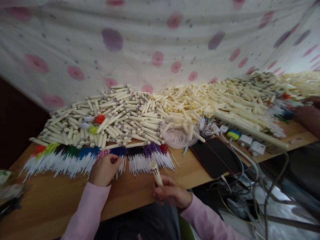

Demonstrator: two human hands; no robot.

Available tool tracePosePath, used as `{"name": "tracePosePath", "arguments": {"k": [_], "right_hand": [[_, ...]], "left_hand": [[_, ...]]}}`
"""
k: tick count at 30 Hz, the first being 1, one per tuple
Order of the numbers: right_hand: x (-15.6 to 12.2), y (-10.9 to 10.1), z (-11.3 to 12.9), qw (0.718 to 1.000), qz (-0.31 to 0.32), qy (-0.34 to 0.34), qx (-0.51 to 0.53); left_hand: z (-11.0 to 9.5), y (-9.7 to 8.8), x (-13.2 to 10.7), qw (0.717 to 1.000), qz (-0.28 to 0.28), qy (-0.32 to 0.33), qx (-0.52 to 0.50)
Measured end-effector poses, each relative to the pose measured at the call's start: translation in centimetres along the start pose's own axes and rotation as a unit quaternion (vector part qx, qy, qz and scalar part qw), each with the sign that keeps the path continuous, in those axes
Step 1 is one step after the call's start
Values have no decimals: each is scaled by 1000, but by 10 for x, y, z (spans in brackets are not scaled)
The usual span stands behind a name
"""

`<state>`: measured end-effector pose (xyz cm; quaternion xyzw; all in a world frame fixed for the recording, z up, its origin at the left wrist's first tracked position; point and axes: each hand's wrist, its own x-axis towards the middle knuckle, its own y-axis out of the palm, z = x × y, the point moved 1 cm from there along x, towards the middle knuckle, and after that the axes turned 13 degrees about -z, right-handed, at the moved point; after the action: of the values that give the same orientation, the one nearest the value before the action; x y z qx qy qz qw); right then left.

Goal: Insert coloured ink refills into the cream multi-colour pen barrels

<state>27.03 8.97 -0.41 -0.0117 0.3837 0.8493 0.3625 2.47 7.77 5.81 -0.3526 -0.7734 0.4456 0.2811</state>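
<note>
My right hand (pixel 172 192) is closed around a cream multicolour pen barrel (pixel 156 174), held upright with its open top end tilted a little to the left. Over the row of pen refills, my left hand (pixel 103 169) has its thumb and fingertips pinched together beside the navy refills (pixel 121 154); whatever lies between the fingertips is too small to make out. Thin white refills with coloured ends lie sorted by colour, among them blue (pixel 88 152), pink (pixel 103 153), black (pixel 135 153) and purple (pixel 153 151) groups.
Behind the refills rise piles of pen bodies (pixel 122 116) and plain cream tubes (pixel 212 96). A clear plastic bowl (pixel 178 145), two phones (pixel 208 158) and a power strip (pixel 262 140) with cables stand to the right. Another person's hand (pixel 306 115) is at far right.
</note>
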Motion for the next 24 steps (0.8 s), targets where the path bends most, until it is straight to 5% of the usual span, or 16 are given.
{"name": "tracePosePath", "arguments": {"k": [5, 9, 13, 24], "right_hand": [[2, 1, -1, 993, -91, -53, -50], [0, 7, 2, 971, -136, -130, -150], [-1, 8, 2, 949, -137, -201, -202], [0, 2, 2, 959, -145, -148, -191]], "left_hand": [[-17, -7, -26, 980, 34, -1, -195], [-48, 5, -59, 882, 113, -20, -457], [-60, 16, -72, 850, 112, -28, -514], [-62, 11, -73, 796, 90, -95, -591]]}}
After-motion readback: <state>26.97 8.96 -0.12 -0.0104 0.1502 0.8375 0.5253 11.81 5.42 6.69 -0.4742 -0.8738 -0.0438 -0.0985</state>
